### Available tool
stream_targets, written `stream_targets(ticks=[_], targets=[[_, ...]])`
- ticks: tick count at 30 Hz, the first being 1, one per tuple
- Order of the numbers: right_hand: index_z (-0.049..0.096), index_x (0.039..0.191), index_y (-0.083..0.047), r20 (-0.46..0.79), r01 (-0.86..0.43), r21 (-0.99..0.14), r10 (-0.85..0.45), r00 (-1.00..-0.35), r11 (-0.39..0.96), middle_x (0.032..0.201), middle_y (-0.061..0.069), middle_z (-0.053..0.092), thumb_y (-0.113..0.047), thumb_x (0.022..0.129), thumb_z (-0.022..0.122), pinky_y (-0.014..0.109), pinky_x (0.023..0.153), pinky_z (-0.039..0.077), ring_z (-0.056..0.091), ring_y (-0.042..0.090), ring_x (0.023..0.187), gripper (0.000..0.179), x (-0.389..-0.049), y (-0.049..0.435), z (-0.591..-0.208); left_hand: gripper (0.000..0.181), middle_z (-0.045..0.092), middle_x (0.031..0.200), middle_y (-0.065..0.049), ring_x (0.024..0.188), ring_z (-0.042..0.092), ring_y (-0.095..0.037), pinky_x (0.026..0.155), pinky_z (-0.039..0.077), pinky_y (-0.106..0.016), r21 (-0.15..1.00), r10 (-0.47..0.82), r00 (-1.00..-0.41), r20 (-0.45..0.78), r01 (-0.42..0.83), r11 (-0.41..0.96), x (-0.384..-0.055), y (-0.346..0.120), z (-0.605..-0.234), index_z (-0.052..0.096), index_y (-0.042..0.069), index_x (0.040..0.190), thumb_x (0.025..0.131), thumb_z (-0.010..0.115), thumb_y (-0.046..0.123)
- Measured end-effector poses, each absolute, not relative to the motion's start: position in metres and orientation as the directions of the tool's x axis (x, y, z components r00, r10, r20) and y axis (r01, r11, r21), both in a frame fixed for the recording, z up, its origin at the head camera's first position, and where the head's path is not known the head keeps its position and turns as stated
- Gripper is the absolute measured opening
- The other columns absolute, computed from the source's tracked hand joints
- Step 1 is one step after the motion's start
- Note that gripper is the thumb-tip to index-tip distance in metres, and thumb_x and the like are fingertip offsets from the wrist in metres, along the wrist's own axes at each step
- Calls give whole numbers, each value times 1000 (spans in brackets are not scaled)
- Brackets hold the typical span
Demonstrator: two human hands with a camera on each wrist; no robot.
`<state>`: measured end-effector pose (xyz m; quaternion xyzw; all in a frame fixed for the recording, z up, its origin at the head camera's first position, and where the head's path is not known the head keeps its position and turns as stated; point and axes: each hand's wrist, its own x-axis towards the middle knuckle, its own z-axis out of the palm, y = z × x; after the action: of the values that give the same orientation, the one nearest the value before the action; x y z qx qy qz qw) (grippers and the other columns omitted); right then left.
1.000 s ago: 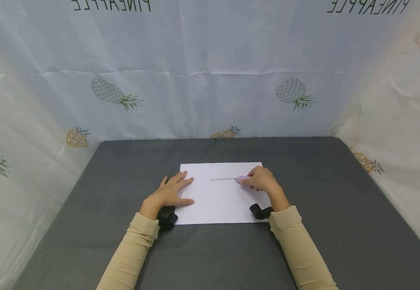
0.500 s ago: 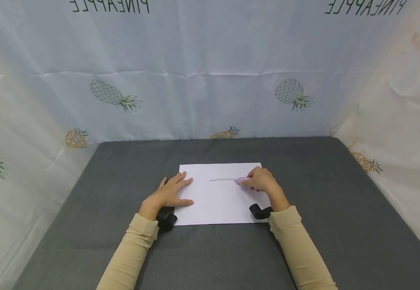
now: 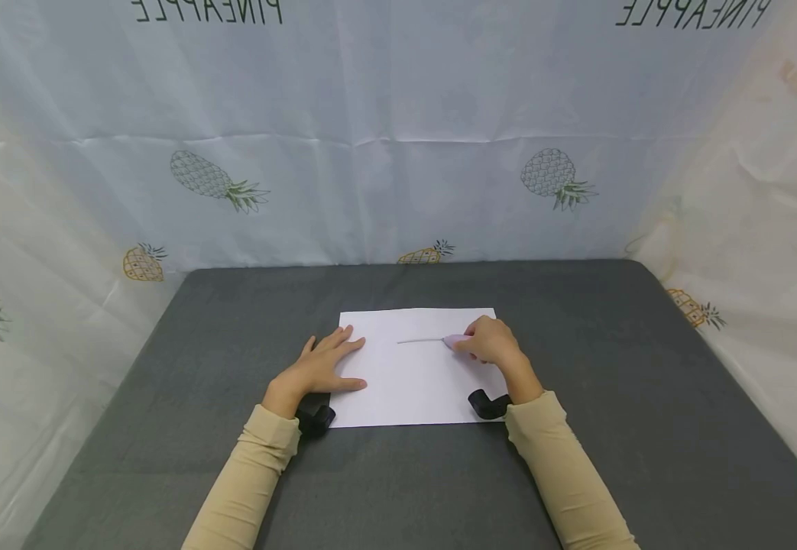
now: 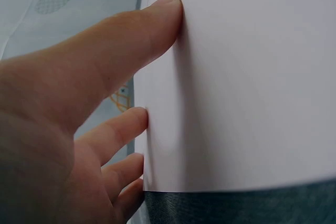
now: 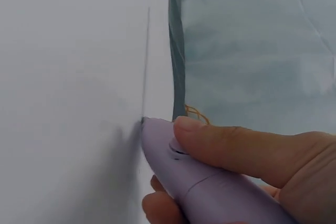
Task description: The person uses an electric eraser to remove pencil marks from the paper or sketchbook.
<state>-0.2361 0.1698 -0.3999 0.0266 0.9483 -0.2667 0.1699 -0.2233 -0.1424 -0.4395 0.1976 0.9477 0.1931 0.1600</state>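
A white sheet of paper (image 3: pixel 405 389) lies on the dark grey table. My left hand (image 3: pixel 322 367) rests on its left edge with fingers spread and thumb pointing inward; in the left wrist view the thumb (image 4: pixel 152 30) presses on the sheet. Between thumb and fingers my right hand (image 3: pixel 497 341) grips a light purple utility knife (image 5: pixel 210 192), the thumb on its round button. The tip touches the paper at one end of a thin straight grey line (image 3: pixel 419 340), in its upper part. Whether that line is a slit or a drawn mark, I cannot tell.
A black wrist camera (image 3: pixel 489 405) sits by the right cuff and another (image 3: pixel 317 420) by the left. The grey table (image 3: pixel 398 489) extends around the sheet. Behind it hangs a pale curtain (image 3: pixel 370 191) printed with pineapples.
My right hand and the utility knife have shifted slightly left along the line. The sheet's far edge now bulges a little. My left hand stays in place on the paper.
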Motion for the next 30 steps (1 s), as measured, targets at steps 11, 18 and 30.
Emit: stream_targets(ticks=[11, 18, 30], targets=[[71, 89, -4, -322, 112, -488, -59, -945, 866, 54, -2, 52, -38, 85, 69, 23, 50, 36, 48, 12, 53, 34, -235, 171, -400, 83, 17, 164, -13, 153, 13, -34, 118, 2, -67, 434, 435, -870, -233, 307, 847, -223, -142, -439, 34, 17, 151, 83, 70, 49], [71, 89, -3, -347, 133, -460, -40, -937, 878, 55, 0, 53, -36, 86, 69, 25, 51, 36, 48, 14, 55, 33, -235, 170, -398, 83, 17, 164, -13, 153, 13, -34, 118, 2, -67, 429, 430, -870, -240, 303, 851, -223, -142, -439, 34, 17, 151, 83, 70, 49], [71, 99, -2, -356, 149, -474, -35, -934, 868, 60, 2, 55, -36, 86, 69, 25, 52, 38, 50, 15, 59, 37, -235, 169, -397, 83, 16, 164, -12, 153, 12, -34, 119, 2, -66, 429, 430, -869, -245, 301, 852, -223, -142, -437, 33, 18, 151, 83, 69, 50]])
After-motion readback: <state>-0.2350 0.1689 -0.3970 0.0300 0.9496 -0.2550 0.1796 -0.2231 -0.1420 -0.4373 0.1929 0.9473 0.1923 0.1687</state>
